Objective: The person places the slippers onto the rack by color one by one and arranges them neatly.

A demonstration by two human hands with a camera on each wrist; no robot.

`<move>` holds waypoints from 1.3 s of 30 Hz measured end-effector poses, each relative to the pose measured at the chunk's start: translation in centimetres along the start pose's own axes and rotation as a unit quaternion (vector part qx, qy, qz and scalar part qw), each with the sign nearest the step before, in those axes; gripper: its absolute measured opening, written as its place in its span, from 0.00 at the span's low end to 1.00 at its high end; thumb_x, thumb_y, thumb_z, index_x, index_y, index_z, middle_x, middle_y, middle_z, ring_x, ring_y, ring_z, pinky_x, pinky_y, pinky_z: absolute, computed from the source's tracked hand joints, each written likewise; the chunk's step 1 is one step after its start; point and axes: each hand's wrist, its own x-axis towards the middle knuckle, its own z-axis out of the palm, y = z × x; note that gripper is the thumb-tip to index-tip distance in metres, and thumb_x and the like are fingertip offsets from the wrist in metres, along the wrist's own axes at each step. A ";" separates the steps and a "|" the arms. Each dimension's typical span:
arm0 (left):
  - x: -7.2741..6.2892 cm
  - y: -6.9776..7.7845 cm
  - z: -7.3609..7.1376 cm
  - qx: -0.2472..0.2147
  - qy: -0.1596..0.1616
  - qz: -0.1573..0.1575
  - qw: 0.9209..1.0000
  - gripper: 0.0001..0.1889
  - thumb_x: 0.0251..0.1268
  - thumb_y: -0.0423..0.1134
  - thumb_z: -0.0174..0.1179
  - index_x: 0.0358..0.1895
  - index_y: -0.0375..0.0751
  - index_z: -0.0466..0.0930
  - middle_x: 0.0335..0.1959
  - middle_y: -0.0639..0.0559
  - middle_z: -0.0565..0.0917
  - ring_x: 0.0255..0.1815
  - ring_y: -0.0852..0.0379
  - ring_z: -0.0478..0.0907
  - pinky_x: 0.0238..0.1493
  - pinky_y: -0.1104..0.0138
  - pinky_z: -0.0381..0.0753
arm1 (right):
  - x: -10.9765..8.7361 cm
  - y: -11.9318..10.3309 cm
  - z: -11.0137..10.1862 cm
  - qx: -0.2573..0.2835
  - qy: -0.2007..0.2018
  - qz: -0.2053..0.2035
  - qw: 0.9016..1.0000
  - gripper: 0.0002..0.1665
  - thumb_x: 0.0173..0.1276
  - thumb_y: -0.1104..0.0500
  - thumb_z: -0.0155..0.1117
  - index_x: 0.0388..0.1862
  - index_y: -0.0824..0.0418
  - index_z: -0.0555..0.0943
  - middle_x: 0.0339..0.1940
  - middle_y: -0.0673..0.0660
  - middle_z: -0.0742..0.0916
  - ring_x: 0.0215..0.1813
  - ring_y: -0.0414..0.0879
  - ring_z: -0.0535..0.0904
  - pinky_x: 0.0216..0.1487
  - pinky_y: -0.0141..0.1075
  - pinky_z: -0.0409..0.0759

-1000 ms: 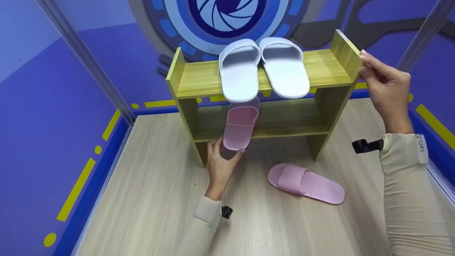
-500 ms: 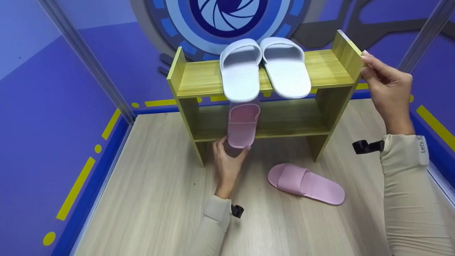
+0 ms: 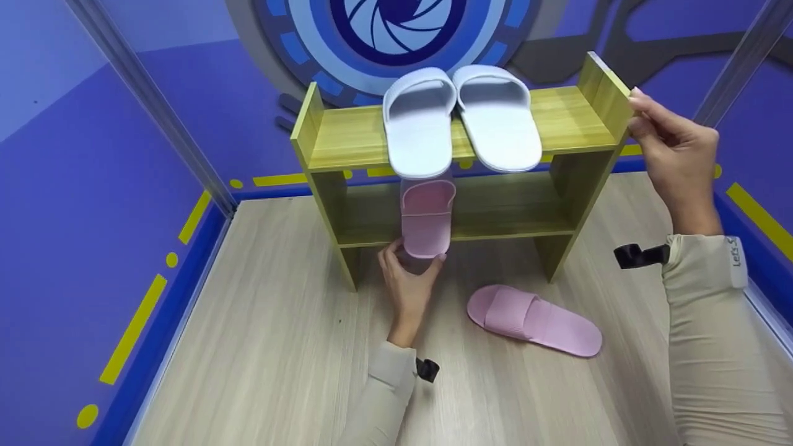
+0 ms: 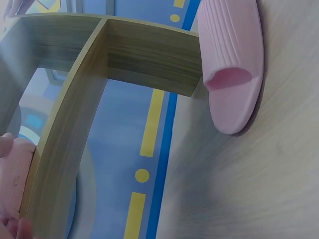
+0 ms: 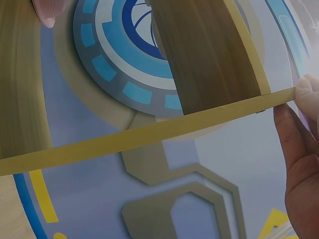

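A pink slipper (image 3: 427,229) lies on the middle shelf of a wooden shoe rack (image 3: 495,238), its heel end jutting over the front edge. My left hand (image 3: 410,282) grips that heel from both sides, thumb at the right and fingers at the left. In the left wrist view only part of this hand's fingers and the slipper (image 4: 15,174) show at the left edge. My right hand (image 3: 678,155) pinches the rack's right side panel near its top, as the right wrist view also shows with the panel edge (image 5: 149,127) between thumb and fingers.
Two white slippers (image 3: 421,133) stand side by side on the top shelf, heels over its front edge. Another pink slipper (image 3: 536,321) lies on the wood-look floor (image 3: 260,347) in front of the rack, toe pointing left. Blue patterned walls (image 3: 155,155) enclose the sides and back.
My left hand has moved to the right and slightly up with the pink slipper, which now stands straighter on the middle shelf. The right hand keeps its place on the panel.
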 end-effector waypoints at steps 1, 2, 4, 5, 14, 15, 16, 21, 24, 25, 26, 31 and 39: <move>0.0 0.0 0.0 -0.001 0.000 0.000 1.000 0.39 0.38 0.45 0.79 0.56 0.38 0.70 0.50 0.46 0.72 0.48 0.53 0.71 0.50 0.56 0.75 | 0.0 0.0 0.0 -0.010 -0.002 -0.008 1.000 0.15 0.62 0.69 0.65 0.49 0.66 0.85 0.53 0.57 0.86 0.47 0.36 0.86 0.42 0.23 0.82; -0.1 0.1 0.1 -0.002 -0.001 -0.001 1.000 0.39 0.38 0.46 0.79 0.56 0.38 0.69 0.50 0.46 0.71 0.48 0.53 0.71 0.50 0.55 0.75 | 0.0 -0.1 0.0 -0.003 0.000 0.000 1.000 0.15 0.62 0.69 0.65 0.48 0.66 0.85 0.52 0.57 0.86 0.47 0.36 0.86 0.42 0.22 0.81; -0.1 0.1 0.0 -0.003 -0.005 -0.001 1.000 0.39 0.39 0.47 0.79 0.56 0.39 0.69 0.50 0.46 0.71 0.48 0.54 0.71 0.49 0.54 0.75 | 0.0 -0.3 0.0 0.003 0.003 0.010 1.000 0.15 0.61 0.70 0.66 0.48 0.66 0.85 0.52 0.56 0.86 0.47 0.36 0.85 0.41 0.22 0.81; -0.1 0.1 0.0 -0.003 -0.007 -0.003 1.000 0.39 0.39 0.47 0.79 0.56 0.39 0.69 0.50 0.47 0.71 0.48 0.54 0.71 0.49 0.55 0.76 | 0.0 -0.3 0.1 0.003 0.003 0.011 1.000 0.15 0.61 0.70 0.65 0.48 0.67 0.85 0.52 0.56 0.86 0.47 0.35 0.85 0.41 0.21 0.81; -0.1 -0.1 -0.7 -0.010 -0.028 0.017 0.999 0.39 0.41 0.48 0.77 0.58 0.40 0.69 0.50 0.47 0.71 0.49 0.54 0.71 0.51 0.56 0.75 | -0.1 -1.2 0.4 -0.006 0.009 0.039 0.999 0.15 0.62 0.70 0.64 0.49 0.66 0.84 0.53 0.55 0.86 0.47 0.33 0.85 0.43 0.20 0.80; -0.1 -0.1 -0.9 -0.008 -0.031 0.020 0.999 0.39 0.42 0.48 0.77 0.59 0.40 0.69 0.51 0.47 0.71 0.51 0.53 0.71 0.52 0.55 0.74 | -0.1 -1.2 0.4 -0.006 0.009 0.039 0.999 0.15 0.62 0.70 0.64 0.49 0.66 0.84 0.53 0.54 0.86 0.47 0.33 0.85 0.43 0.20 0.80; 0.0 0.0 -1.1 -0.008 -0.034 0.023 0.999 0.39 0.43 0.48 0.77 0.59 0.39 0.69 0.51 0.46 0.71 0.52 0.52 0.71 0.53 0.54 0.74 | -0.1 -1.2 0.4 0.000 0.009 0.042 0.999 0.15 0.62 0.70 0.64 0.49 0.66 0.84 0.53 0.55 0.86 0.48 0.34 0.85 0.43 0.20 0.80; 0.3 0.2 -2.0 0.007 -0.056 0.035 0.998 0.36 0.48 0.47 0.73 0.60 0.36 0.69 0.54 0.42 0.72 0.55 0.47 0.72 0.56 0.53 0.74 | -0.3 -1.4 0.5 0.009 0.015 0.053 0.998 0.16 0.63 0.70 0.64 0.50 0.66 0.84 0.54 0.55 0.85 0.47 0.33 0.85 0.43 0.19 0.80; 0.7 0.3 -2.7 0.015 -0.070 0.042 0.997 0.32 0.51 0.45 0.71 0.59 0.35 0.71 0.53 0.41 0.74 0.55 0.46 0.73 0.58 0.54 0.73 | -0.4 -1.6 0.5 0.013 0.013 0.055 0.998 0.16 0.63 0.69 0.63 0.51 0.65 0.84 0.55 0.55 0.85 0.47 0.33 0.84 0.43 0.19 0.79; 0.8 0.4 -3.0 0.017 -0.074 0.046 0.996 0.30 0.52 0.44 0.70 0.58 0.35 0.73 0.53 0.41 0.75 0.55 0.46 0.74 0.58 0.53 0.73 | -0.4 -1.6 0.5 0.023 0.010 0.057 0.998 0.16 0.63 0.70 0.63 0.51 0.65 0.84 0.55 0.55 0.85 0.48 0.33 0.84 0.44 0.19 0.79; 1.0 0.5 -3.3 0.017 -0.079 0.051 0.995 0.28 0.53 0.43 0.70 0.57 0.35 0.74 0.52 0.41 0.76 0.55 0.46 0.74 0.59 0.53 0.73 | -0.5 -1.7 0.4 0.030 0.006 0.059 0.998 0.17 0.63 0.70 0.63 0.51 0.66 0.83 0.56 0.55 0.85 0.49 0.34 0.84 0.44 0.19 0.79; 2.3 1.0 -4.6 0.014 -0.096 0.091 0.991 0.20 0.56 0.39 0.68 0.51 0.34 0.78 0.49 0.42 0.80 0.54 0.47 0.77 0.58 0.53 0.74 | -0.5 -2.0 0.1 0.037 -0.016 0.067 0.997 0.18 0.65 0.69 0.62 0.54 0.64 0.82 0.59 0.55 0.83 0.55 0.35 0.82 0.47 0.19 0.79; 4.8 2.0 -6.7 0.010 -0.098 0.129 0.987 0.21 0.61 0.38 0.64 0.56 0.34 0.78 0.53 0.42 0.80 0.58 0.47 0.76 0.61 0.52 0.74 | -0.8 -2.6 -0.3 -0.014 -0.034 0.090 0.995 0.26 0.69 0.64 0.59 0.66 0.56 0.72 0.68 0.53 0.76 0.64 0.39 0.76 0.61 0.26 0.74</move>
